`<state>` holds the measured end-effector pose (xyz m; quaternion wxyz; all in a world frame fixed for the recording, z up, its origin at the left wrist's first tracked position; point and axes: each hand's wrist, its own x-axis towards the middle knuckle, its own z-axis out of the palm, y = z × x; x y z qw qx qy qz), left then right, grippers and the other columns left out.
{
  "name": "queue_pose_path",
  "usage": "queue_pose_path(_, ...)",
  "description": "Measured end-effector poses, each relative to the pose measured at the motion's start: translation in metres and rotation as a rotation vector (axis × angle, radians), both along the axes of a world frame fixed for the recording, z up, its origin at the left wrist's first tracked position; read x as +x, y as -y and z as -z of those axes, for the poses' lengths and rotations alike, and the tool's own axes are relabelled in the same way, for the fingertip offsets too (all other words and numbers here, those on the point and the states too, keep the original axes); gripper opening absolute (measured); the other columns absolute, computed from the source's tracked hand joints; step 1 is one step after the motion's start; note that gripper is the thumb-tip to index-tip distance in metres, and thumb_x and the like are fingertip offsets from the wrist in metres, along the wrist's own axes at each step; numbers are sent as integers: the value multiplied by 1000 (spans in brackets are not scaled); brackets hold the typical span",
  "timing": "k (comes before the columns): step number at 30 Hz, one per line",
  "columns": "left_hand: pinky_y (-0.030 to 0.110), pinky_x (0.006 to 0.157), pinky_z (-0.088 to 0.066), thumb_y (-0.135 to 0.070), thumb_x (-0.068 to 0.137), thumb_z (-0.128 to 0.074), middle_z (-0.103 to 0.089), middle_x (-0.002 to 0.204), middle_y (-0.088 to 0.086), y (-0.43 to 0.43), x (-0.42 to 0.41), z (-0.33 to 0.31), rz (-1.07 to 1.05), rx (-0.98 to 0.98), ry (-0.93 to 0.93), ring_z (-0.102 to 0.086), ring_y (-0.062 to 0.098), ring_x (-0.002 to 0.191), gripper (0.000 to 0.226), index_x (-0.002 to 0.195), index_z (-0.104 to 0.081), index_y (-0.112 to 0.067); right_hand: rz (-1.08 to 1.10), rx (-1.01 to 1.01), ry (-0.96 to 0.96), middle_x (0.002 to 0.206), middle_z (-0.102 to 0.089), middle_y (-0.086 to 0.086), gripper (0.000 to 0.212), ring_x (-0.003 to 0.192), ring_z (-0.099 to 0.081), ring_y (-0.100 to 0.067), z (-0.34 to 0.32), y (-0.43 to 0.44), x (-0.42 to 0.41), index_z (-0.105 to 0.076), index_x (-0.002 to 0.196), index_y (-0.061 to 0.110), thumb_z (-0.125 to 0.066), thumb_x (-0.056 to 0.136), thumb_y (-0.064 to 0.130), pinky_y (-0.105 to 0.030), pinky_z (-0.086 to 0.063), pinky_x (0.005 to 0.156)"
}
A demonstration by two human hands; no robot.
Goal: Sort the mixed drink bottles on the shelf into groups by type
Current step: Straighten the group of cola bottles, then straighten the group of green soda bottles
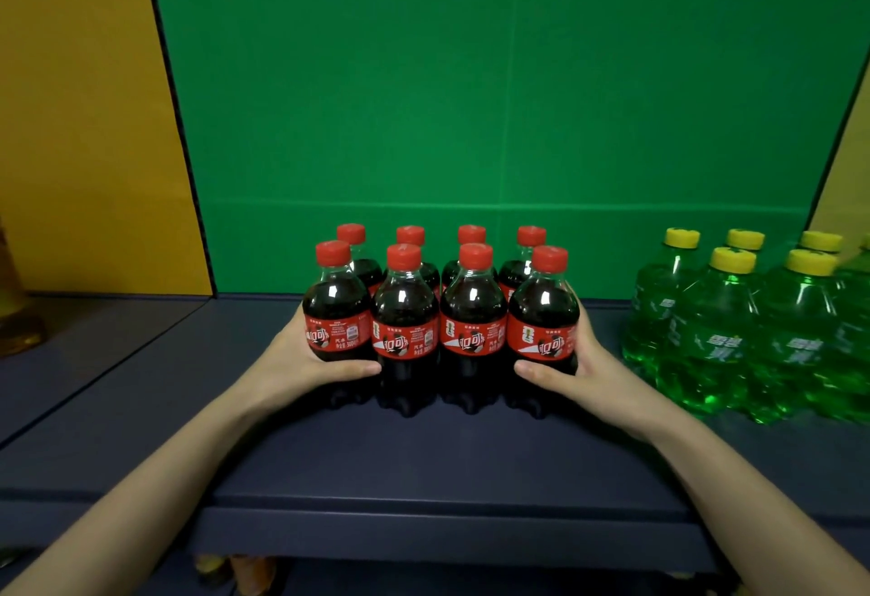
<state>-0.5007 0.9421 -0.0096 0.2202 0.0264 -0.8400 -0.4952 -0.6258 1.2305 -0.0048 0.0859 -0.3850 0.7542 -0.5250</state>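
Several dark cola bottles with red caps and red labels stand in two tight rows at the middle of the dark blue shelf. My left hand wraps the left end bottle, thumb across its front. My right hand wraps the right end bottle the same way. Both hands squeeze the block from its sides. Several green soda bottles with yellow caps stand grouped at the right, apart from the colas.
A green back panel closes the shelf behind the bottles. A yellow side wall stands at the left, with a yellowish bottle at the far left edge. Bare shelf lies in front of the colas.
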Motion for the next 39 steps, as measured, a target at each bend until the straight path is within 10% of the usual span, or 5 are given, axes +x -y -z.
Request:
queue_pose_path(6,32,96,-47,-54,45,-85,-60,121,-13,-3,8,-1,-34,-30,24,-59,-2,106,97,128,-40,-37,11,6,-33,149,-23,14,105,131,-29,3,2,0,0,2,146,31,-67,68,38,4,-28,93)
queue_pose_path(12,32,105,-34,-47,75,-71,-44,139,0,-26,39,-7,-388,-411,-303,-40,12,126,79,139,-35,-17,158,67,-191,148,-31,17,93,134,-30,1,3,-23,13,-20,144,33,-57,68,72,-38,-27,114)
queue_pose_path(21,34,46,-48,-30,87,-50,-66,75,3,-75,51,-22,-426,-1012,-527,-64,23,67,26,84,-67,-12,573,291,-582,124,-48,21,47,117,-48,-6,7,-99,60,-47,125,35,-35,84,56,-39,-47,89)
queue_pose_path(39,31,48,-49,-53,80,-39,-63,76,-8,-241,-19,17,-395,-891,-280,-66,19,70,39,86,-64,-23,694,338,-547,115,-57,16,45,110,-55,-9,11,-357,-22,-53,118,32,-41,82,56,-38,-47,92)
